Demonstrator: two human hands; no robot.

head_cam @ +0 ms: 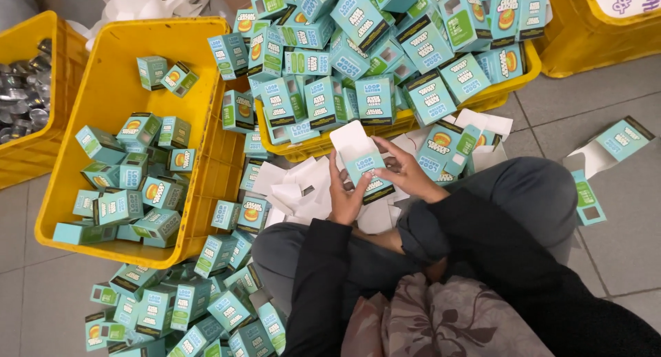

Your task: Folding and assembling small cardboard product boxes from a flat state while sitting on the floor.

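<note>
Teal box (365, 166) held by both hands, long axis running far-left to near-right, white flap open at the far end. Left hand (344, 192) grasps its left side, right hand (406, 172) its right side; box sits between both grips.

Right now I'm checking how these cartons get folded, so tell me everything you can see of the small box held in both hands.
The small box is a teal cardboard carton with a black band and printed panels. Its white inner flap stands open at the top, tilted away from the person. It is held above the lap, in front of a heaped yellow crate. The left hand grips its left side and lower edge; the right hand holds its right side, fingers on the face. Flat white card blanks lie beneath it.
</note>
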